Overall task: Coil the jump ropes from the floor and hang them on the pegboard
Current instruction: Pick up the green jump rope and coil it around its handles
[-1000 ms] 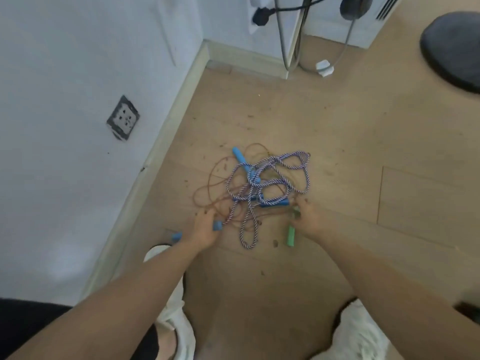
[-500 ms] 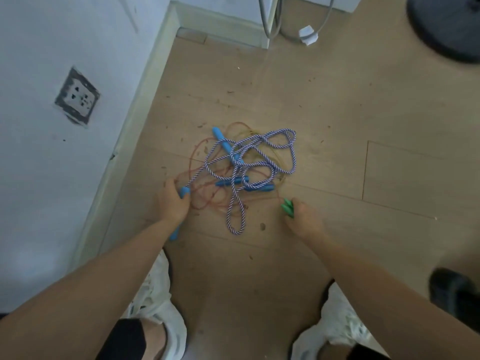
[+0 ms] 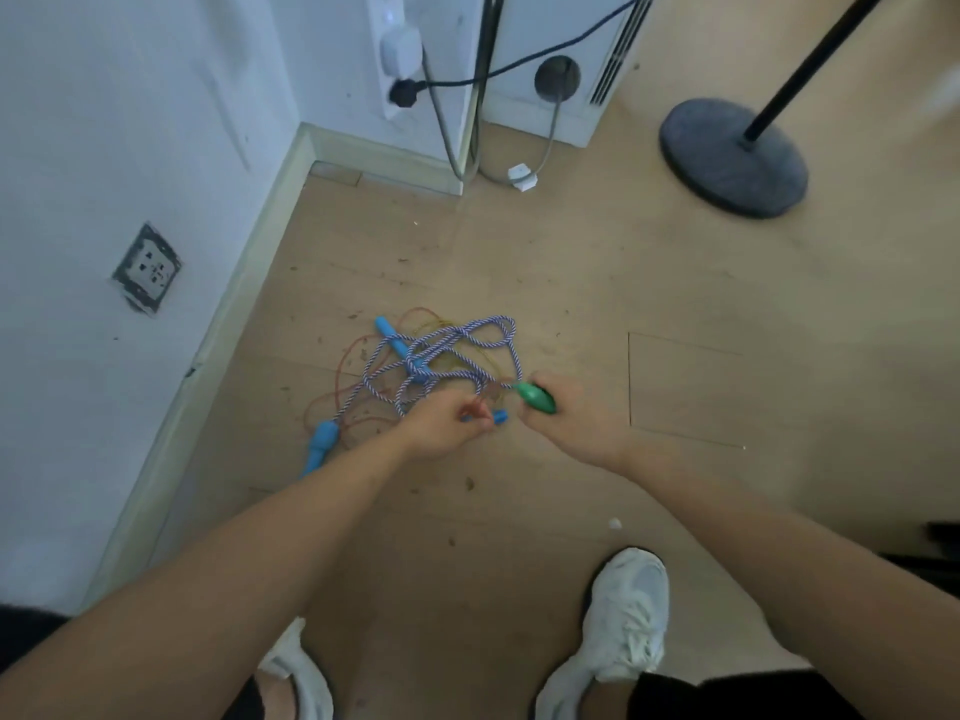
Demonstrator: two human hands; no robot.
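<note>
Left of the left hand [image 3: 444, 424]: blue handle [image 3: 323, 443] lying on the floor [image 3: 571, 283] | beyond both hands: tangled ropes [image 3: 431, 356] heaped on the floor | left hand: pinching what looks like the red cord [image 3: 337, 374], blurred | right hand [image 3: 569, 426]: just beside it, fist wrapped round the green handle [image 3: 535, 398], striped rope [image 3: 511, 350] running to it

Braided rope [image 3: 441, 350] striped blue and white, lying over a thin red cord [image 3: 338, 376] and a paler yellow cord [image 3: 444, 323]. Blue handle [image 3: 323, 443] at the rope's lower left, second blue handle [image 3: 387, 330] at its top left, green handle [image 3: 535, 398] at its right end. Floor [image 3: 571, 283] under the rope is pale tan wood flecked with dark specks; white sneakers [image 3: 628, 615] below the rope, dark grey stand base [image 3: 732, 158] to its upper right.
</note>
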